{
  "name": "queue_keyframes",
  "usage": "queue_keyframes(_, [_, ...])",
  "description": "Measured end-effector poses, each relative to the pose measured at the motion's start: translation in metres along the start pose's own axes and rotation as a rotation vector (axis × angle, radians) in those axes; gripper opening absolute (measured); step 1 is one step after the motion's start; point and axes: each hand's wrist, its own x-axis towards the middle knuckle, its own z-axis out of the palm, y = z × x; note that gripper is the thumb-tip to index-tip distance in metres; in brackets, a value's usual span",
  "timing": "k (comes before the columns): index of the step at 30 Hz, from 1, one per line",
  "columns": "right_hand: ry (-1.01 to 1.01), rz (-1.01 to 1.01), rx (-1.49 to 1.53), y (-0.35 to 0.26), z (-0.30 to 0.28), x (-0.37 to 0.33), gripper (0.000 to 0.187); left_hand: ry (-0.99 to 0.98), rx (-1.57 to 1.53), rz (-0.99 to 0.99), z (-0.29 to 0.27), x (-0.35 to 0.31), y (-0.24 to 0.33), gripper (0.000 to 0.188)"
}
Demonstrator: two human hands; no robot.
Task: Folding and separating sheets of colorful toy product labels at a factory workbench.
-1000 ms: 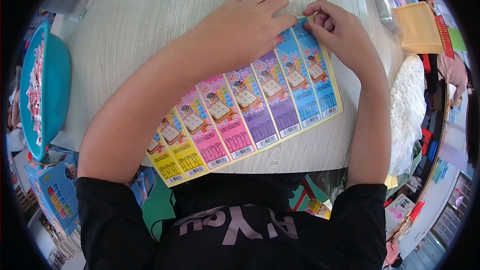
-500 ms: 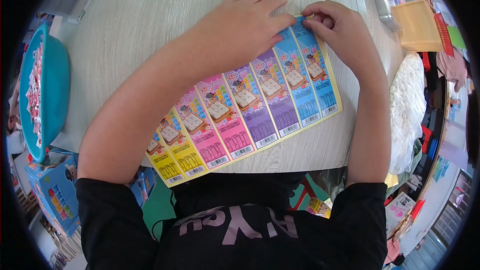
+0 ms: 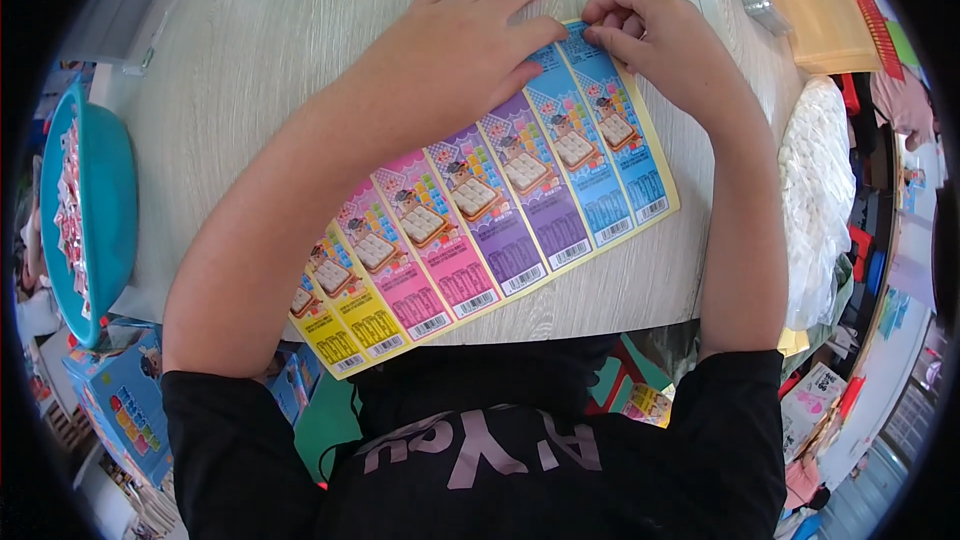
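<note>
A sheet of sticker labels (image 3: 525, 165) lies slantwise on the table, its strips running from yellow through pink and purple to blue. Each strip carries a picture of white squares on a tray and a barcode at its near end. My left hand (image 3: 478, 38) rests across the sheet's far edge, palm down with fingers spread. My left forearm covers the far part of the yellow and pink strips. At the far right corner, my right hand (image 3: 665, 45) pinches the edge of the last blue label between thumb and forefinger. Whether the label is lifted there, I cannot tell.
A turquoise basin (image 3: 112, 210) of small wrapped pieces stands at the left edge, above a blue printed carton (image 3: 125, 400). On the right are a bulging white plastic bag (image 3: 812, 200) and a tan box (image 3: 825, 25). A grey bin (image 3: 115, 5) sits far left.
The view has tilted slightly, shifting the whole scene. Both hands keep about the same hold on the sheet, the right still pinching its far corner.
</note>
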Motion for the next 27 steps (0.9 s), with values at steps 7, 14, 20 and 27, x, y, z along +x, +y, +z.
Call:
queue_keyframes(7, [-0.13,0.074,0.03,-0.004,-0.005,0.006,0.014,-0.023,0.02,-0.023,-0.003,-0.001,0.001,0.033])
queue_keyframes(14, [-0.068,0.038,-0.073,-0.006,0.0,0.002,0.017,0.107,0.064,0.035,0.003,0.0,0.0,0.029])
queue_keyframes(20, [0.0,0.015,-0.029,-0.007,0.001,0.0,0.017,-0.046,0.005,-0.045,-0.005,0.001,0.003,0.032])
queue_keyframes(27, [0.047,-0.021,-0.074,-0.008,0.003,-0.002,0.018,0.083,0.05,0.025,0.002,0.001,0.001,0.03])
